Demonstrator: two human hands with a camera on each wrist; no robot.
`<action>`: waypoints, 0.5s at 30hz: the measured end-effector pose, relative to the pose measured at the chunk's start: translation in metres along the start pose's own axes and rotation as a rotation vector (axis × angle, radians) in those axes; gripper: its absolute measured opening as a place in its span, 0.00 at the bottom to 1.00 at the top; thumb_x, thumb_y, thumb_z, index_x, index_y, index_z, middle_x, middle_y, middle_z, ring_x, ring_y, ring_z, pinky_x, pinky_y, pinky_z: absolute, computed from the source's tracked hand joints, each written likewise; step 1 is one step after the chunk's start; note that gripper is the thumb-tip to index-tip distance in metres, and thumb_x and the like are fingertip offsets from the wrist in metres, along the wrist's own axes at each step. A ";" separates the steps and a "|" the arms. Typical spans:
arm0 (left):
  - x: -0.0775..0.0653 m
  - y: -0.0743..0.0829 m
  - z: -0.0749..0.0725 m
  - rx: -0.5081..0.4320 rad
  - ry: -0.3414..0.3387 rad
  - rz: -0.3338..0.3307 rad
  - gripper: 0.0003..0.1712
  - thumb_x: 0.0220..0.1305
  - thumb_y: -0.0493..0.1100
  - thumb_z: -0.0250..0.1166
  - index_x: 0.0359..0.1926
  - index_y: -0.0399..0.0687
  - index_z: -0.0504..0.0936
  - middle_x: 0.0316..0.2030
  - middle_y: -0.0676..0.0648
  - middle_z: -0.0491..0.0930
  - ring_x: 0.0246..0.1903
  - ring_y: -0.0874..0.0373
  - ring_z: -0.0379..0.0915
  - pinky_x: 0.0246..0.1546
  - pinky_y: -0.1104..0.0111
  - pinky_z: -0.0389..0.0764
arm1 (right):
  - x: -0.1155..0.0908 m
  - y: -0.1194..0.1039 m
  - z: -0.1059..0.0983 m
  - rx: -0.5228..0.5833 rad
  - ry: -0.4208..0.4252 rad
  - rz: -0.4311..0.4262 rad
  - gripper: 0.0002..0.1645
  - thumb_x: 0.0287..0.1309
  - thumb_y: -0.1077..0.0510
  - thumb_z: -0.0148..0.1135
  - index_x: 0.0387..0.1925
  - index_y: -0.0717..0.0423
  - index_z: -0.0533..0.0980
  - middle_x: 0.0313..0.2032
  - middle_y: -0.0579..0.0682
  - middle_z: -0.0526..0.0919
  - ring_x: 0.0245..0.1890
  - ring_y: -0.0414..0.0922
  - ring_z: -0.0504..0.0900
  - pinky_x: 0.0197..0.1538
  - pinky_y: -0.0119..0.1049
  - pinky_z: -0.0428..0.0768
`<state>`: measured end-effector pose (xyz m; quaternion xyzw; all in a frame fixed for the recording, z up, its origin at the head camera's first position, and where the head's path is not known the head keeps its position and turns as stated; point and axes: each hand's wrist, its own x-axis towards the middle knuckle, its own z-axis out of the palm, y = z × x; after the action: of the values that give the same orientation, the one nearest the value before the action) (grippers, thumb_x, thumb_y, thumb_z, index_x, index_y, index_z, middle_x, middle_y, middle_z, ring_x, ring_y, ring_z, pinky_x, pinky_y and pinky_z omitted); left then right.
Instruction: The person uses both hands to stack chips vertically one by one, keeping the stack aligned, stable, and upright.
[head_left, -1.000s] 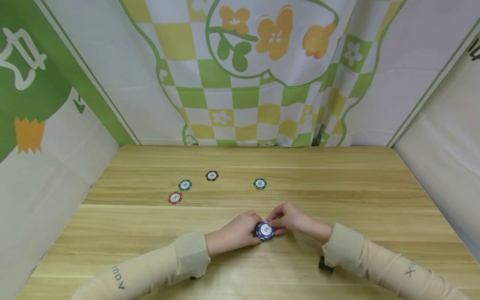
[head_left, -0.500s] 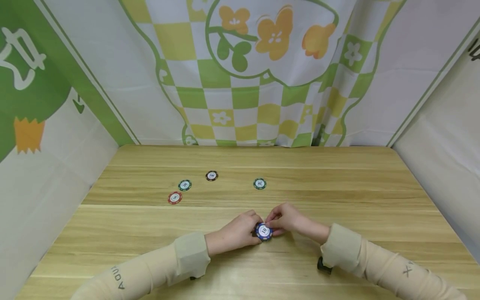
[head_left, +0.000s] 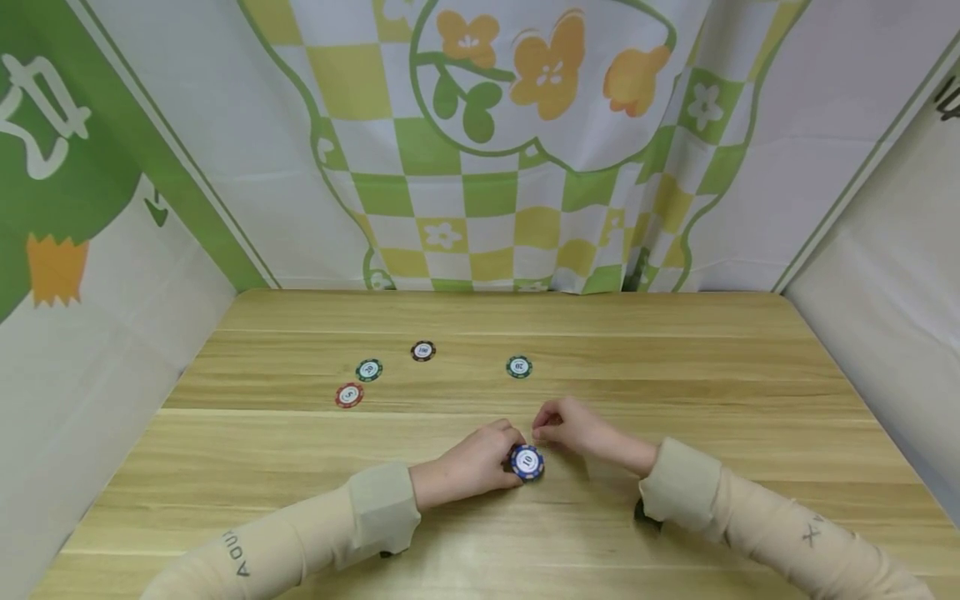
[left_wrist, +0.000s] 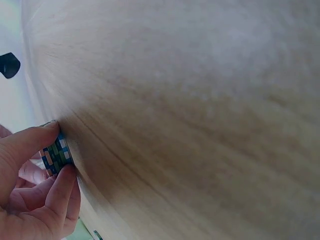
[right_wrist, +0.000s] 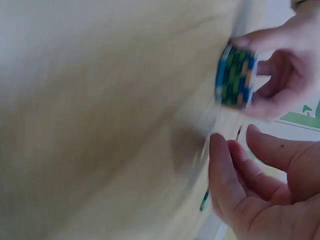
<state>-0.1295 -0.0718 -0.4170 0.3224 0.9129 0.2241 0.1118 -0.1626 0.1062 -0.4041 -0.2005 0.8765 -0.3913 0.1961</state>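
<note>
A short stack of poker chips [head_left: 527, 463] is near the front middle of the table, its blue top chip marked 10. My left hand [head_left: 480, 460] grips the stack from the left side, thumb and fingers around its edge. In the left wrist view, blue and green edges of the stack [left_wrist: 56, 156] show between thumb and fingertips. My right hand [head_left: 576, 427] is just beyond and to the right of the stack, apart from it. The right wrist view shows the right thumb and fingers [right_wrist: 225, 170] loosely bent and separated, with nothing between them.
Farther back on the wooden table [head_left: 675, 350] lie single chips: a red 5 chip [head_left: 349, 395], a green chip [head_left: 369, 370] close to it, a black 100 chip [head_left: 423, 351] and a green 20 chip [head_left: 519, 367]. A patterned curtain [head_left: 487, 208] hangs behind the table.
My right hand has let go of the stack and moved slightly up and away. The stack, staggered a second ago, now looks lined up. My left hand has stayed in place.
</note>
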 end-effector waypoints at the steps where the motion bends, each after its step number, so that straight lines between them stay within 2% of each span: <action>1: 0.000 0.000 0.000 -0.002 -0.002 -0.004 0.20 0.46 0.41 0.71 0.40 0.38 0.78 0.34 0.50 0.73 0.32 0.64 0.68 0.35 0.76 0.72 | 0.002 0.001 -0.002 -0.065 0.021 -0.051 0.04 0.52 0.66 0.61 0.30 0.66 0.77 0.26 0.51 0.80 0.26 0.39 0.76 0.31 0.31 0.75; 3: 0.000 0.000 0.000 -0.002 -0.005 -0.010 0.20 0.46 0.41 0.71 0.40 0.38 0.78 0.34 0.50 0.73 0.32 0.65 0.68 0.35 0.76 0.72 | 0.008 0.003 -0.005 -0.184 0.066 -0.137 0.04 0.52 0.65 0.61 0.30 0.64 0.78 0.27 0.50 0.81 0.28 0.39 0.76 0.33 0.30 0.75; 6: 0.000 0.001 -0.001 -0.002 -0.009 -0.013 0.20 0.47 0.41 0.71 0.41 0.38 0.78 0.34 0.50 0.73 0.32 0.65 0.67 0.35 0.76 0.72 | 0.014 0.005 -0.010 -0.294 0.104 -0.205 0.04 0.51 0.64 0.62 0.31 0.62 0.78 0.28 0.49 0.80 0.29 0.41 0.77 0.34 0.31 0.76; 12: 0.000 0.000 0.000 0.006 -0.002 -0.006 0.20 0.46 0.42 0.71 0.40 0.38 0.78 0.34 0.50 0.73 0.32 0.65 0.67 0.35 0.76 0.72 | 0.025 0.010 -0.019 -0.400 0.110 -0.252 0.10 0.53 0.64 0.61 0.38 0.63 0.78 0.35 0.53 0.81 0.37 0.46 0.79 0.42 0.37 0.77; 15: -0.001 0.000 0.000 0.014 0.001 -0.001 0.20 0.46 0.42 0.71 0.40 0.38 0.78 0.34 0.50 0.73 0.32 0.65 0.67 0.34 0.76 0.71 | 0.030 0.012 -0.021 -0.447 0.113 -0.314 0.12 0.53 0.65 0.60 0.41 0.65 0.77 0.38 0.55 0.81 0.41 0.49 0.79 0.46 0.41 0.76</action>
<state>-0.1290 -0.0721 -0.4170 0.3226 0.9146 0.2179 0.1095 -0.2008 0.1108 -0.4060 -0.3501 0.9089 -0.2241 0.0348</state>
